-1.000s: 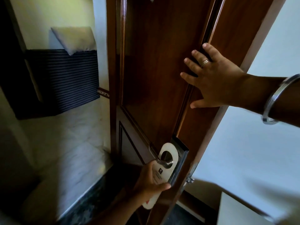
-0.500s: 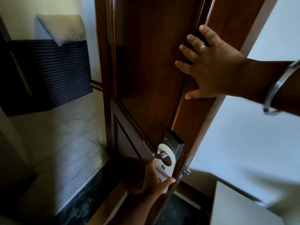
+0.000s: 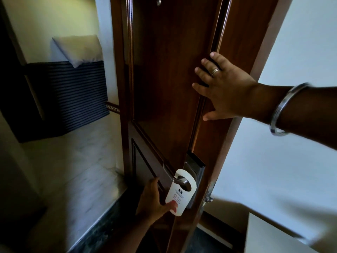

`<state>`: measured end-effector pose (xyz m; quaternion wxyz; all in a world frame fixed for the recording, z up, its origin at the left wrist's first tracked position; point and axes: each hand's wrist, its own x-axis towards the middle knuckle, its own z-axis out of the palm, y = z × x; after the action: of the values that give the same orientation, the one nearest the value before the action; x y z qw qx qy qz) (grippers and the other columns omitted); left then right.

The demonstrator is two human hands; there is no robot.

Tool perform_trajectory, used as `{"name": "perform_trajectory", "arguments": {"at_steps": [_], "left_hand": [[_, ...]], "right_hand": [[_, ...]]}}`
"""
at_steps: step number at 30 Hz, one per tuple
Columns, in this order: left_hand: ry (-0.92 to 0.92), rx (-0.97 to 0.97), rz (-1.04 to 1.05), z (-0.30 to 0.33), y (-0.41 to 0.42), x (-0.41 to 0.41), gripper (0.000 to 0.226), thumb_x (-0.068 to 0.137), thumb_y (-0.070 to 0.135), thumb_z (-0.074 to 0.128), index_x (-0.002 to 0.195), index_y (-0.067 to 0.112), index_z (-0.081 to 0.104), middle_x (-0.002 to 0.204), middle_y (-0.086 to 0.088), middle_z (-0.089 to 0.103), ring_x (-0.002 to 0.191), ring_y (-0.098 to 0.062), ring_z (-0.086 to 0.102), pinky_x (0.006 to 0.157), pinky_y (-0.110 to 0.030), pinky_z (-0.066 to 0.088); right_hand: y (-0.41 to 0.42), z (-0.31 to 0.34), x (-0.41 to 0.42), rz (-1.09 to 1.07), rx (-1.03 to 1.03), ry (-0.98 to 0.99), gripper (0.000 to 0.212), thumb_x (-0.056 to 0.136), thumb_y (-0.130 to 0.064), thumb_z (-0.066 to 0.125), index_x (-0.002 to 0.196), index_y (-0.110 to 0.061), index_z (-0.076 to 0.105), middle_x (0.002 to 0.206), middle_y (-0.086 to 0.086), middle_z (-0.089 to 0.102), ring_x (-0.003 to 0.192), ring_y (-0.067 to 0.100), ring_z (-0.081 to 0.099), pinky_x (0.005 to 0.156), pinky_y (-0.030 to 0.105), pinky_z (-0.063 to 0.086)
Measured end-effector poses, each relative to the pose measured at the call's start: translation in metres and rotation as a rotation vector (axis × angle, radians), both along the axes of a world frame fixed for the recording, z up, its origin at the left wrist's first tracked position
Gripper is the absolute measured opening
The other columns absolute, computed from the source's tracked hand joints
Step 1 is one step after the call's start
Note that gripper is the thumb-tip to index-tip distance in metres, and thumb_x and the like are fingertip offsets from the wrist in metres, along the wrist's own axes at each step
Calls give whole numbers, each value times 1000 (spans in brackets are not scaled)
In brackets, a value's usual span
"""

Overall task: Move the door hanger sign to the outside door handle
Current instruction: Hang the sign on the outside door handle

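A white door hanger sign (image 3: 179,193) hangs by its round hole on the silver lever handle (image 3: 172,175) of a brown wooden door (image 3: 164,70). My left hand (image 3: 152,199) holds the sign's lower end, thumb pressed on its front. My right hand (image 3: 225,88) lies flat with fingers spread against the door panel higher up, near the door's edge. A metal lock plate (image 3: 196,172) sits behind the sign.
Left of the door are a pale marble floor (image 3: 73,170), a dark striped hanging (image 3: 76,95) and a white pillow (image 3: 80,48). A white wall (image 3: 282,143) lies to the right. A pale surface (image 3: 269,238) is at the bottom right.
The sign has settled lower on the lever and hangs straighter. My left hand slid down to the sign's bottom end. My right hand stays pressed on the door.
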<state>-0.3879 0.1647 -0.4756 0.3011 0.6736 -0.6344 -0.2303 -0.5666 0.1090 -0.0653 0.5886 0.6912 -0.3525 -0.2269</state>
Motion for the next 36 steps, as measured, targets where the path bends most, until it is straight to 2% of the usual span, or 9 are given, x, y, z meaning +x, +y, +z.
{"name": "perform_trajectory", "arguments": {"at_steps": [4,8,12,15,22,29,31,34,36], "left_hand": [[-358,-383,-267,72,-35,28,84,74,75,60,138,25,39,140,-5,54,128,-22,51,102,-43,50],[-670,-266,-602,107,-54,22,60,88,74,42,114,21,57,115,-2,60,103,-17,55,87,-38,50],[-603,-167,-703,110,-61,6,53,97,59,40,96,12,64,94,-7,66,82,-22,61,71,-36,48],[-546,-186,-729,102,-64,1,52,98,54,38,88,10,65,83,-10,67,74,-25,62,72,-40,53],[-596,-264,-734,95,-71,6,49,99,55,36,93,16,65,92,-4,71,88,-18,64,96,-39,45],[-567,-187,-682,98,-43,35,46,98,53,43,95,14,68,97,-3,72,87,-13,62,82,-31,45],[-586,-181,-656,101,-30,48,52,96,57,37,98,15,68,101,-4,72,96,-16,63,91,-37,50],[-623,-178,-617,106,-8,75,59,94,59,33,111,15,69,116,-7,72,116,-23,60,112,-42,39],[-633,-113,-553,110,7,94,58,93,61,37,115,18,69,122,-5,70,121,-24,58,109,-41,42]], "right_hand": [[2,1,0,3,1,-33,105,77,-88,11,158,-23,-1,166,18,-5,152,42,-7,117,60,-12],[0,-3,1,-15,-8,-51,108,78,-88,16,158,-17,-2,165,20,-6,151,42,-9,116,61,-14],[-2,-6,1,-25,1,-58,110,79,-87,19,157,-14,-4,165,21,-8,151,43,-10,116,60,-15],[-7,-8,-2,-12,1,-65,110,79,-87,19,157,-13,-4,164,22,-9,151,43,-10,116,60,-15],[1,-3,3,-47,2,-54,106,80,-86,16,157,-16,-3,165,21,-9,151,43,-10,118,58,-12],[31,-5,35,-76,38,-39,96,87,-78,16,158,-16,2,166,19,-6,152,41,-8,119,56,-10],[42,-3,52,-90,56,-42,92,89,-75,18,158,-15,4,166,19,-4,152,42,-7,119,57,-9],[61,-1,83,-67,93,-68,93,90,-74,22,158,-11,8,166,20,1,152,41,-3,120,56,-5],[74,0,104,-27,132,-106,100,87,-78,23,157,-7,10,166,21,2,152,41,-2,121,54,-4]]}}
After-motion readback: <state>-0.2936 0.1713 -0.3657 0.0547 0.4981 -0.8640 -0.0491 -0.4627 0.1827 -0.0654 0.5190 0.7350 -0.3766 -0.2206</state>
